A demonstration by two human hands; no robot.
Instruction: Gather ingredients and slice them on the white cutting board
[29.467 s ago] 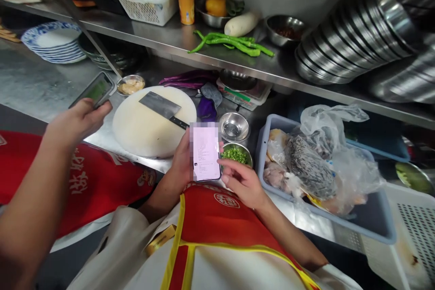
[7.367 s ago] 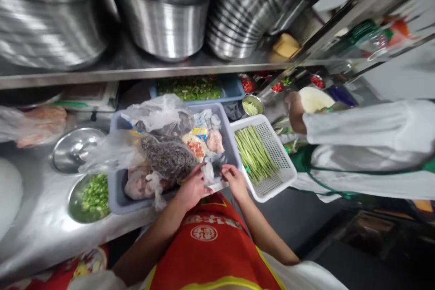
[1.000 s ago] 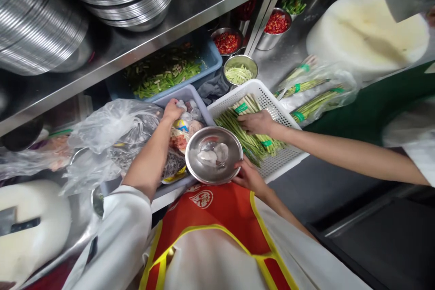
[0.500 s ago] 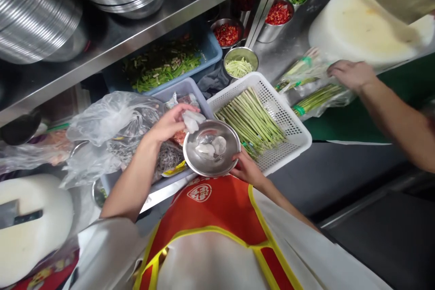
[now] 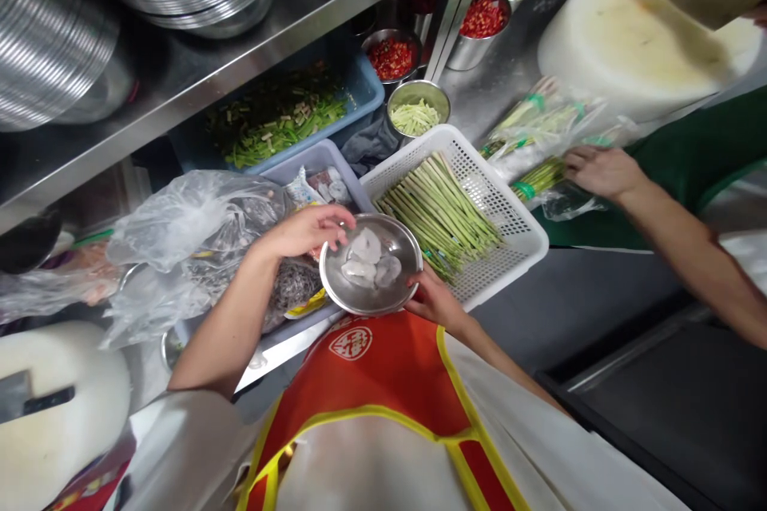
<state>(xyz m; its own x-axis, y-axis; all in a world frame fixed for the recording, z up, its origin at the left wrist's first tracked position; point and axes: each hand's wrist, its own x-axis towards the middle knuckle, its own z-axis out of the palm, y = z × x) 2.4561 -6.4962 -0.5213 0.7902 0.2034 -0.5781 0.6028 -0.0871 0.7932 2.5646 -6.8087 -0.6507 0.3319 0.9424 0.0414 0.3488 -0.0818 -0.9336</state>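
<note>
My right hand (image 5: 436, 298) grips the rim of a round metal bowl (image 5: 335, 279) from the right, with the thumb at its edge. Inside the bowl lie 3 pale, translucent pieces (image 5: 367, 245) whose exact kind I cannot make out. Over the bowl's left rim hovers my left hand (image 5: 311, 229), fingers apart and nothing in them. Below and left of that hand is a grey-lilac bin (image 5: 351, 176) with bagged food, including a clear plastic bag (image 5: 197, 211) and a dark shredded-looking bagged item (image 5: 293, 287).
A white perforated basket (image 5: 515, 255) of green asparagus-like stalks (image 5: 443, 211) stands right of the bowl. Another person's hand (image 5: 602, 169) touches bundled stalks (image 5: 539, 178). A cleaver (image 5: 36, 399) rests on the left chopping block (image 5: 89, 367). A steel shelf (image 5: 240, 56) overhangs the bins.
The left hand has let go of a pale piece, which now lies in the bowl with the others. The other person's hand has moved slightly down and left onto the bundled stalks.
</note>
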